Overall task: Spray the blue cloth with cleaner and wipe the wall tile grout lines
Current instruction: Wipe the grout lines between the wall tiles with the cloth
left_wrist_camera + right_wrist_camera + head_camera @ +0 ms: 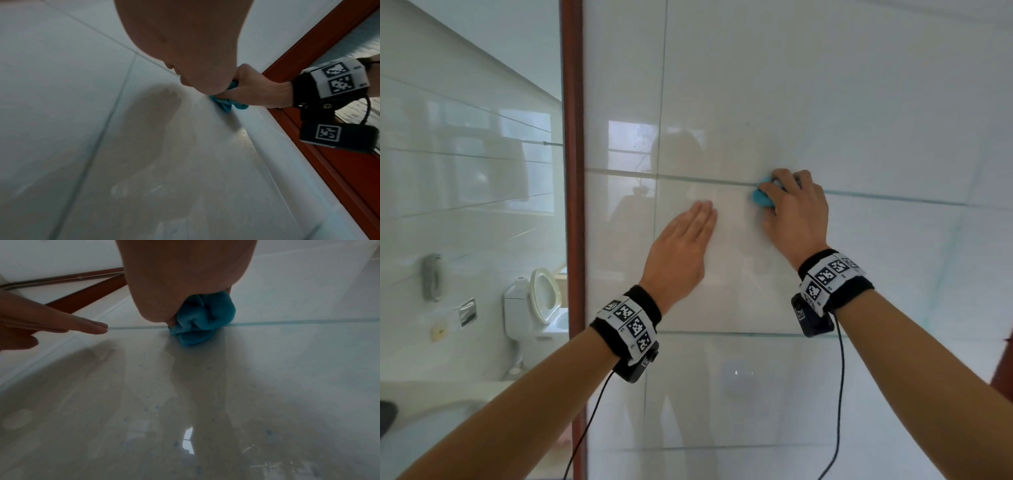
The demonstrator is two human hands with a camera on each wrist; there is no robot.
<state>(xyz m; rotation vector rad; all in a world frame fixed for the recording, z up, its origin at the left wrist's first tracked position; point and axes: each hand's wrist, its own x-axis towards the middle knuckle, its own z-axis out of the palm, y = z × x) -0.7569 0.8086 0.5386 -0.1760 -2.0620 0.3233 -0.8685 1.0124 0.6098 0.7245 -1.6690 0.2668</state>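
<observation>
right hand (796, 212) around blue cloth (761, 198)

We're in a home bathroom: white toilet (541, 308) w/ seat up visible thru red-brown door frame (572, 205), glossy white wall tiles (825, 102) w/ grout lines (688, 178), chrome fixture (431, 277) on side wall.

Left hand (681, 240) flat, right hand (796, 209) curled.
</observation>
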